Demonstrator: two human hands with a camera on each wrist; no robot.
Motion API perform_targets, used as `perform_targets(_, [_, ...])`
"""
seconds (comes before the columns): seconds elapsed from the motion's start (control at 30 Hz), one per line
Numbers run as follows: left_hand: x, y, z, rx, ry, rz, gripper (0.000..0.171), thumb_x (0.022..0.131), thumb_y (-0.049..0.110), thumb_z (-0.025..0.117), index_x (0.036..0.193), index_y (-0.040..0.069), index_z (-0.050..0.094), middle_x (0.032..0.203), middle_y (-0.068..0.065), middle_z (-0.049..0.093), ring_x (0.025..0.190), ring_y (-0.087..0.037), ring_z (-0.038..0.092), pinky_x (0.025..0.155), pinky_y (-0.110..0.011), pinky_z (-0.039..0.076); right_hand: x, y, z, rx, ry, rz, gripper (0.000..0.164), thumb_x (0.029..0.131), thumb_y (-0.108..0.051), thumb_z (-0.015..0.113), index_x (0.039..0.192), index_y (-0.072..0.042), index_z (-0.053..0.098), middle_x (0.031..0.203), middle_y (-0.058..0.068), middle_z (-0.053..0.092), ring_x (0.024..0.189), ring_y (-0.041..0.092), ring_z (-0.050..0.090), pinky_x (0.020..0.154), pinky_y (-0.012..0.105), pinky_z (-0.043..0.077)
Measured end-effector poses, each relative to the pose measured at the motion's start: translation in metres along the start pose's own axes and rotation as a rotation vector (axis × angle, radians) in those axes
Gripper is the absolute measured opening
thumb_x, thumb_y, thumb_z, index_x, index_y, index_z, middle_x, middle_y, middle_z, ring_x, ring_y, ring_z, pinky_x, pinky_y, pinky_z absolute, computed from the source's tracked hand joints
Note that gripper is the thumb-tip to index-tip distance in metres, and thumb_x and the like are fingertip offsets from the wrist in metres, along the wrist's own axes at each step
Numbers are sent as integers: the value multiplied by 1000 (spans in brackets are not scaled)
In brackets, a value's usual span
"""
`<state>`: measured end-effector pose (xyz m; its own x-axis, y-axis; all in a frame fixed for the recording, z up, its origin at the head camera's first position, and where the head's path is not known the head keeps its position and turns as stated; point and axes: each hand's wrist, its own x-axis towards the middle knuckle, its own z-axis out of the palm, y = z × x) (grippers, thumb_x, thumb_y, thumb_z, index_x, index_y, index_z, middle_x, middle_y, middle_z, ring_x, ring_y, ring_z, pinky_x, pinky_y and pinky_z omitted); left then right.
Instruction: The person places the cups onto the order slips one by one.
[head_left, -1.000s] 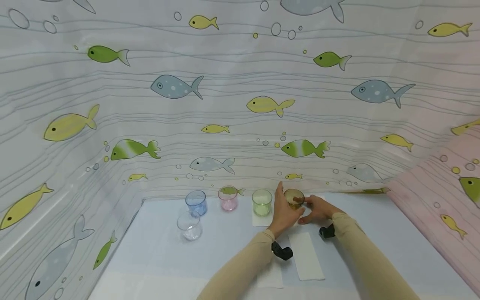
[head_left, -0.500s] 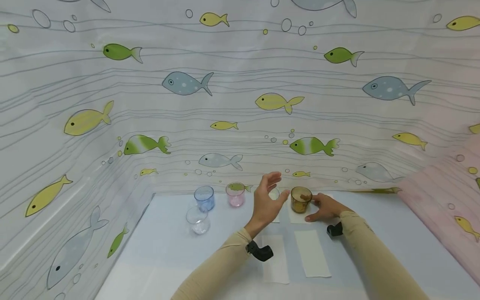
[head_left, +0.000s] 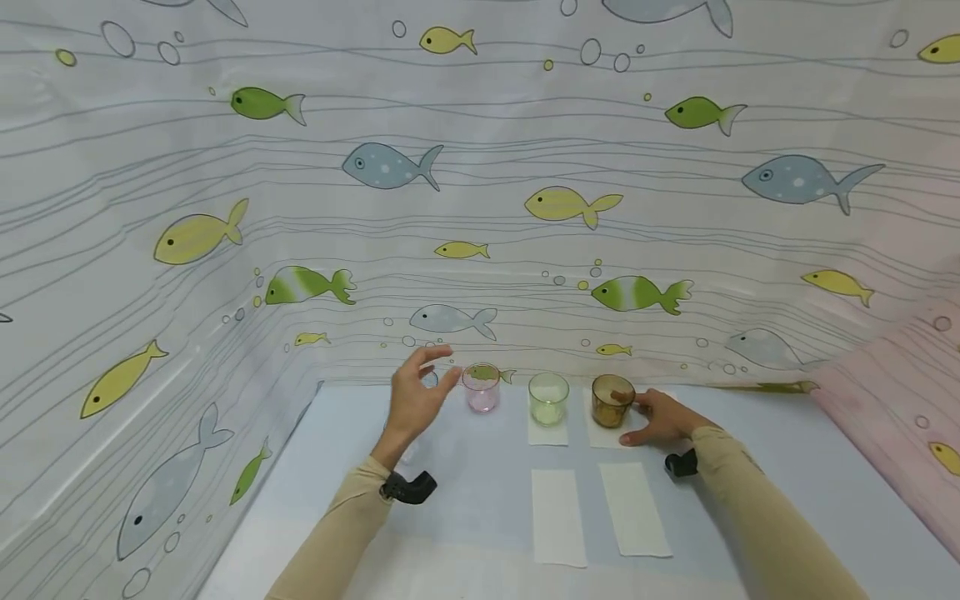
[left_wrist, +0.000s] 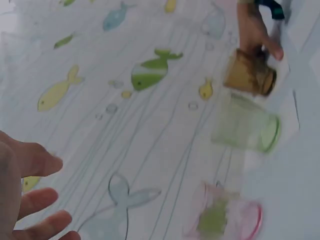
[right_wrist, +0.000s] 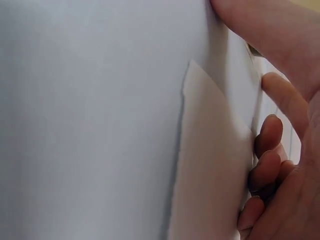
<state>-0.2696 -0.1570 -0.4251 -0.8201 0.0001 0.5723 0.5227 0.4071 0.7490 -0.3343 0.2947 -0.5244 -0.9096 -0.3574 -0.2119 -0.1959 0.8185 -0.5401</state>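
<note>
My left hand (head_left: 415, 398) is raised at the left of the table, fingers and thumb spread apart around nothing. It hides most of the blue glass (head_left: 430, 379), and the wrist covers much of the clear glass (head_left: 408, 452). My right hand (head_left: 663, 418) rests at the right side of the amber glass (head_left: 611, 410), fingers reaching behind it and thumb lying apart on the surface. Both the amber glass and the green glass (head_left: 548, 408) stand upright on white paper strips. Between the green glass and my left hand is the pink glass (head_left: 482, 398).
Two more white paper strips, a left one (head_left: 557, 517) and a right one (head_left: 636, 510), lie nearer to me. A fish-patterned sheet (head_left: 480, 192) rises behind and beside the pale blue table (head_left: 465, 500).
My left hand has left the amber glass and moved left past the green and pink glasses. My right hand stays beside the amber glass. The head view has shifted slightly.
</note>
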Motion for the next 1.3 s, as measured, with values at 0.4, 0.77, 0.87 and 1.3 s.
perform_targets(0.4, [-48, -66, -79, 405, -207, -85, 73, 89, 32, 87, 145, -2, 55, 144, -27, 57, 135, -49, 53, 108, -69, 46, -7, 5, -8, -64, -2, -15, 99, 80, -51, 92, 150, 5, 52, 129, 30, 59, 125, 49, 57, 107, 64, 49])
perform_targets(0.77, [-76, -85, -71, 302, -247, -246, 84, 89, 34, 87, 153, -1, 44, 144, -23, 56, 126, -38, 63, 100, -52, 59, -3, -1, -3, -76, -20, -50, 94, 82, -50, 90, 149, 5, 53, 119, 22, 59, 112, 37, 58, 100, 58, 52])
perform_targets(0.87, [-81, -88, -66, 293, -200, -215, 77, 88, 29, 88, 147, -3, 50, 134, -22, 64, 120, -35, 66, 96, -51, 60, -2, -6, -4, -111, -36, -52, 93, 84, -50, 88, 149, 6, 52, 116, 20, 57, 107, 33, 54, 94, 51, 51])
perform_targets(1.3, [-91, -107, -54, 105, -126, -244, 72, 85, 17, 91, 144, -2, 55, 134, -20, 70, 122, -35, 69, 103, -50, 56, -7, -13, -13, -191, -69, -96, 86, 95, -45, 78, 150, 13, 46, 114, 23, 60, 105, 36, 58, 94, 57, 53])
